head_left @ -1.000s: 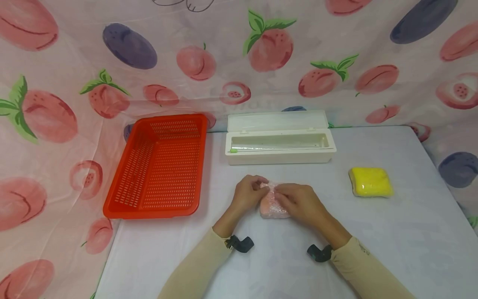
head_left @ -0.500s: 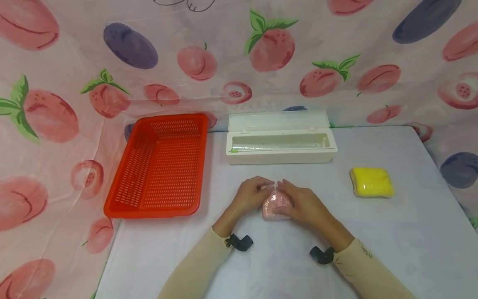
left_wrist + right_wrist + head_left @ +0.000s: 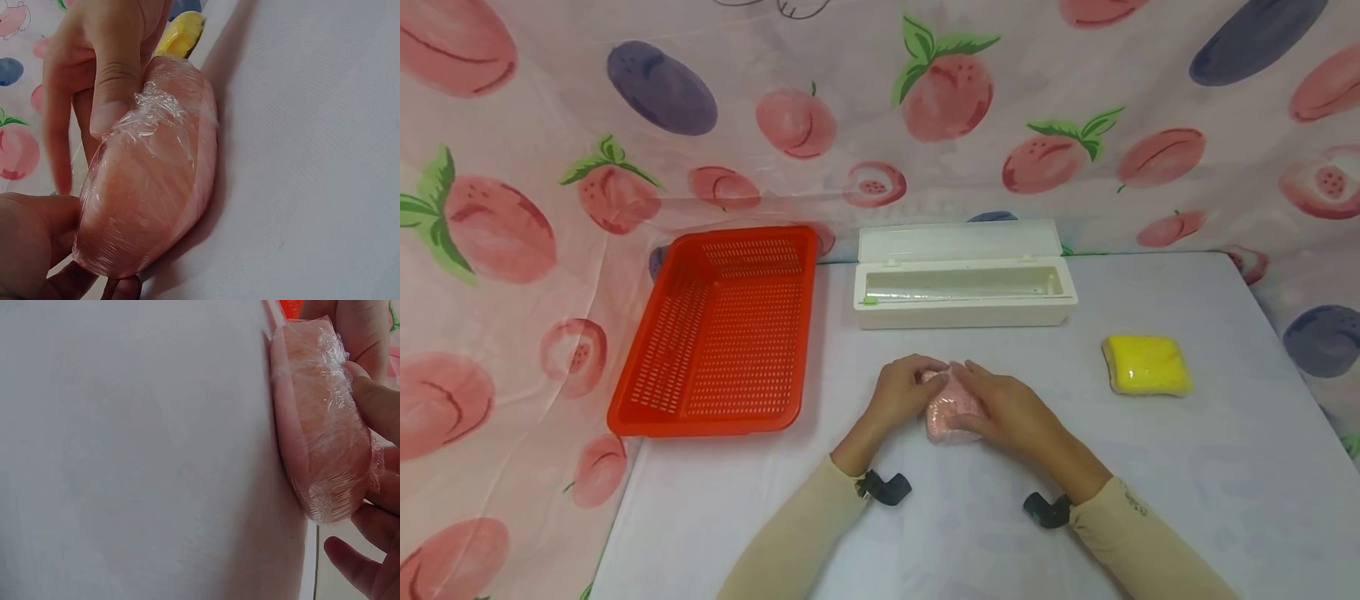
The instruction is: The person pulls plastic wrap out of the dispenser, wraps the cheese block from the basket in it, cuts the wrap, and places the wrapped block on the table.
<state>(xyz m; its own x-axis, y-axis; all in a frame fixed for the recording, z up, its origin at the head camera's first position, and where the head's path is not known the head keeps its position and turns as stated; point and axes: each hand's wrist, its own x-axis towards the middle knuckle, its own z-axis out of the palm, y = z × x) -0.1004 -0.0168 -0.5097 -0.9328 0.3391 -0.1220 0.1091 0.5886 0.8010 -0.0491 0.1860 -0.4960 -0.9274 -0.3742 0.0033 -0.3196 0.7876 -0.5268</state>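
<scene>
A pink, rounded block wrapped in clear plastic film (image 3: 951,412) rests on the table between both hands. The left hand (image 3: 904,390) holds its left far edge, thumb near the top and fingers round the side. From the right, the right hand (image 3: 1011,408) grips it with the thumb across the front and the fingers at the far side. In the left wrist view, crinkled film gathers on top of the pink block (image 3: 150,187), beside the right thumb. The right wrist view shows the film stretched smooth round one end of the pink block (image 3: 325,437).
A red slotted basket (image 3: 793,421) stands at the left. Behind the hands is a long white film dispenser box (image 3: 966,317) with its lid raised and a green slide cutter (image 3: 869,301) at its left. A yellow film-wrapped block (image 3: 1147,365) lies at the right.
Both hands pinched the film at the top a second ago. The right hand has since spread round the block, its thumb moving down to the front; the last half second shows only slight motion.
</scene>
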